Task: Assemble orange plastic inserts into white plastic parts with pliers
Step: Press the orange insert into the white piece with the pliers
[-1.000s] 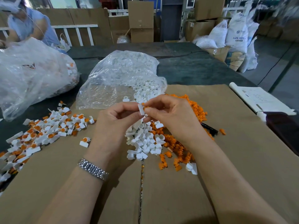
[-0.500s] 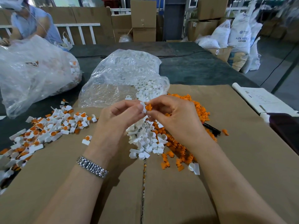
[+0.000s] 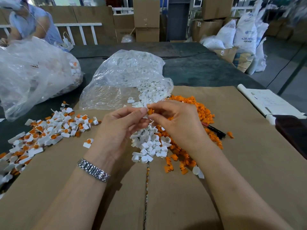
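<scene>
Step in hand: right hand [image 3: 178, 126] brings an orange insert [image 3: 150, 111] up against a white part [image 3: 146, 115] held by the left hand [image 3: 118, 128]; the two pieces meet right at the fingertips.
Left fingers: thumb and forefinger curled and pinched on the white part, of which only a sliver shows between the fingertips.
Right fingers: curled, thumb and forefinger clamped on the orange insert; whether it is already seated in the white part cannot be told.
Done so far: finished pieces [image 3: 49, 130], white with orange showing in them, lie in a wide scatter well to the left of the left hand; one more [image 3: 88, 142] lies just beside the left wrist. A clear bag [image 3: 33, 73] farther left seems to hold more of them.
Left to do: loose white parts [image 3: 149, 143] are heaped directly under both hands, and more spill from an open bag [image 3: 123, 80] just beyond the fingertips. Loose orange inserts [image 3: 199, 110] are piled beyond and under the right hand.
Judgement: a good share is assembled, yet both stocks are large, so the job looks far from its end.
Pliers: a dark-handled tool [image 3: 214, 130], possibly the pliers, lies on the cardboard [image 3: 249, 163] just right of the right hand, untouched; the present fit is by hand alone.
</scene>
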